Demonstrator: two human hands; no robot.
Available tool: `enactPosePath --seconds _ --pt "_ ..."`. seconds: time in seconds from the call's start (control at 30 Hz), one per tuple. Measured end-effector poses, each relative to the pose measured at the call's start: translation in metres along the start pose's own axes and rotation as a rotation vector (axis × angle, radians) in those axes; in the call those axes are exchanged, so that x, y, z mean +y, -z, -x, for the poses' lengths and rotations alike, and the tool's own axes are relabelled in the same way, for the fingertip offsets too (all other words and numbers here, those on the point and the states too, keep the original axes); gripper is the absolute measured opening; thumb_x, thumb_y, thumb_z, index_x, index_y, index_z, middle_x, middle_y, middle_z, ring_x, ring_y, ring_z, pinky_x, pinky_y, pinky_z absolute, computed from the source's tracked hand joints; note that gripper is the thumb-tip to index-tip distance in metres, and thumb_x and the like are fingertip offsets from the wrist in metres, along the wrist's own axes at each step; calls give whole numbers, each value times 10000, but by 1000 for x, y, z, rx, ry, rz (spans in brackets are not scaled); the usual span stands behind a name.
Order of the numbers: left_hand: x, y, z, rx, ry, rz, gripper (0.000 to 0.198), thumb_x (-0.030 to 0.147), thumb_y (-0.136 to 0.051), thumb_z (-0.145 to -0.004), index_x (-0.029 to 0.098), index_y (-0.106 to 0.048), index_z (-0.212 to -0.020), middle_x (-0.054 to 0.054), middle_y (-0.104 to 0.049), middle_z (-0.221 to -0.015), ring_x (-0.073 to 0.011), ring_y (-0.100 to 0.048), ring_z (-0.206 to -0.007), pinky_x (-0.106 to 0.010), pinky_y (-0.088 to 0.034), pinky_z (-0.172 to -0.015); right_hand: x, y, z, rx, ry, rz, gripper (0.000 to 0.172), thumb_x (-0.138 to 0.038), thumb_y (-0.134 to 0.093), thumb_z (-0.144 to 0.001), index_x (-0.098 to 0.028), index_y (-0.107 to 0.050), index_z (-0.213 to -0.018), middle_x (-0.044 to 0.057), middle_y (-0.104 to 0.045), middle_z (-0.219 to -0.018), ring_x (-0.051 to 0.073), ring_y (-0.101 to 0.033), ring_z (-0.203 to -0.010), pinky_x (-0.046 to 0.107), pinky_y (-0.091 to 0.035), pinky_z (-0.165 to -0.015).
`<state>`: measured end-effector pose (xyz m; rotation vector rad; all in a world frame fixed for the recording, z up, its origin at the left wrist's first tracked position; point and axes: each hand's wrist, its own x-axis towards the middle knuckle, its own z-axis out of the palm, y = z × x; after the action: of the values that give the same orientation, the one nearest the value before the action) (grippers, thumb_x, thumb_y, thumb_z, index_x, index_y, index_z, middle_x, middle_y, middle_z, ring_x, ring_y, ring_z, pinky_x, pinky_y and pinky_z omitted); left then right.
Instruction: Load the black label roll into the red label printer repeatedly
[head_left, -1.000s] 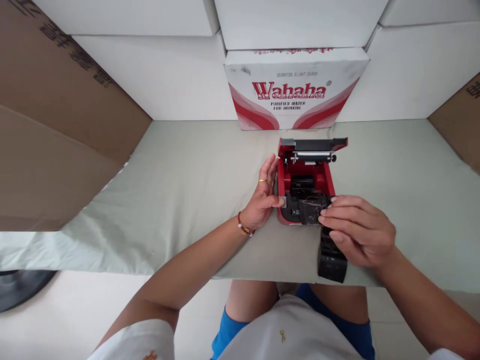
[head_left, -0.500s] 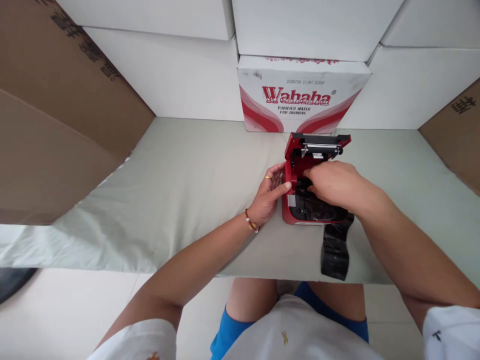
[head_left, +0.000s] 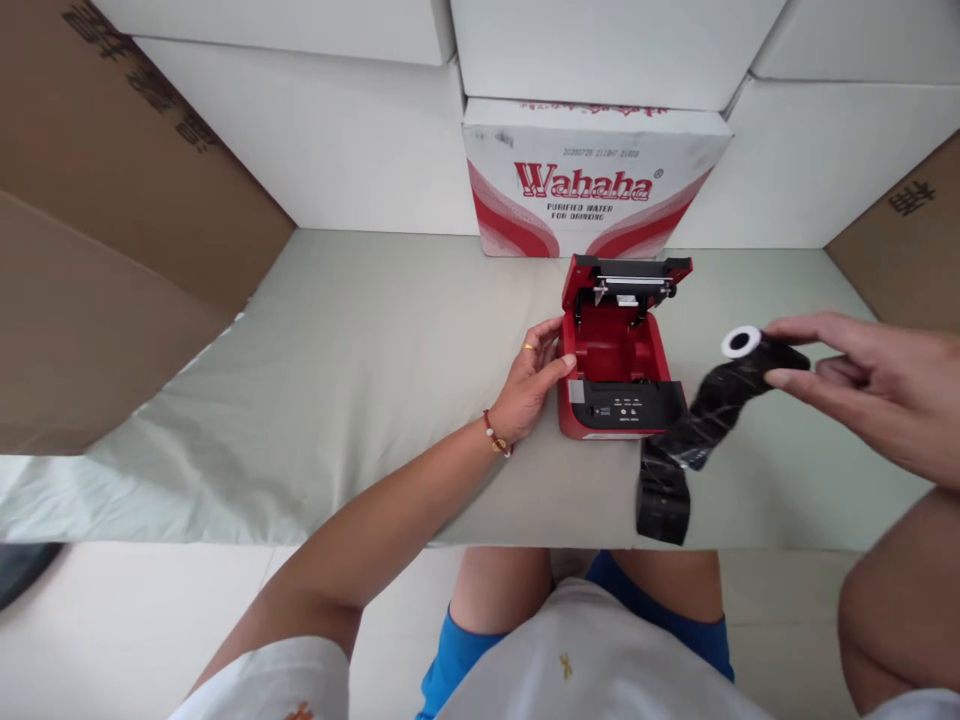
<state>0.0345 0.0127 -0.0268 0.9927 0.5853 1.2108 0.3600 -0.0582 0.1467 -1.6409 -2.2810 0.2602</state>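
A small red and black label printer (head_left: 615, 410) stands on the cloth with its lid (head_left: 630, 275) tilted up, showing a bare red compartment inside. My left hand (head_left: 536, 385) grips the printer's left side, thumb on the rim and fingers along the outer wall. To the right, off the table, my right hand (head_left: 862, 385) pinches a roll of black label paper (head_left: 765, 360) with a white core ring facing left. From this roll a loose black strip (head_left: 712, 405) runs down past the printer's front right corner and curls on the cloth near the table edge.
A white and red water carton (head_left: 592, 190) stands behind the printer, against stacked white boxes (head_left: 315, 140). Brown cartons (head_left: 112, 280) flank the left side, and another brown carton (head_left: 911, 215) the right. The pale green cloth (head_left: 375, 330) ends at the front edge, close to my legs.
My right hand has come out of the printer's compartment and moved right, carrying the black label roll with it. My left hand stays on the printer's side.
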Motion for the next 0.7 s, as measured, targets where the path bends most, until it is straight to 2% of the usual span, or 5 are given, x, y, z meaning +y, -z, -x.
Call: enactPosePath --seconds 0.1,0.2,0.4,0.57,0.7 --pt "1 0 0 -4 0 3 604 505 -880 -862 318 -604 -1365 -53 -590 -1595 -277 -507 -1537 -495 -382 -1313 57 -14 28 -77 -60 18 409 -712 -620 -968 -393 -754 -1188 21 -705 -612 244 -580 -410 427 -425 -411" --pt "2 0 0 10 -1 0 606 500 -900 -842 312 -623 -1347 -54 -603 -1589 -274 -509 -1540 -482 -377 -1326 80 -46 40 -185 -113 8 276 -529 -692 -944 -320 -803 -1085 77 -829 -822 295 -739 -600 433 -554 -525" --pt "4 2 1 12 11 -17 602 491 -887 -859 312 -617 -1367 -56 -589 -1607 -273 -499 -1554 -482 -380 -1324 27 -92 30 -128 -146 -72 356 -412 -542 -1014 -253 -813 -1182 81 -844 -1164 262 -809 -931 414 -637 -823" --pt "5 2 2 21 19 -20 592 476 -889 -861 311 -621 -1362 -55 -588 -1606 -264 -504 -1546 -470 -383 -1324 -7 -109 18 -251 -173 35 325 -361 -620 -972 -241 -805 -1212 80 -828 -1169 260 -800 -947 364 -607 -774" --pt "5 1 2 11 12 -18 579 482 -882 -867 325 -617 -1358 -42 -587 -1601 -263 -499 -1549 -473 -374 -1323 -8 -89 19 -307 -35 -31 320 -445 -599 -1004 -263 -841 -1110 78 -835 -1033 237 -790 -830 341 -615 -704"
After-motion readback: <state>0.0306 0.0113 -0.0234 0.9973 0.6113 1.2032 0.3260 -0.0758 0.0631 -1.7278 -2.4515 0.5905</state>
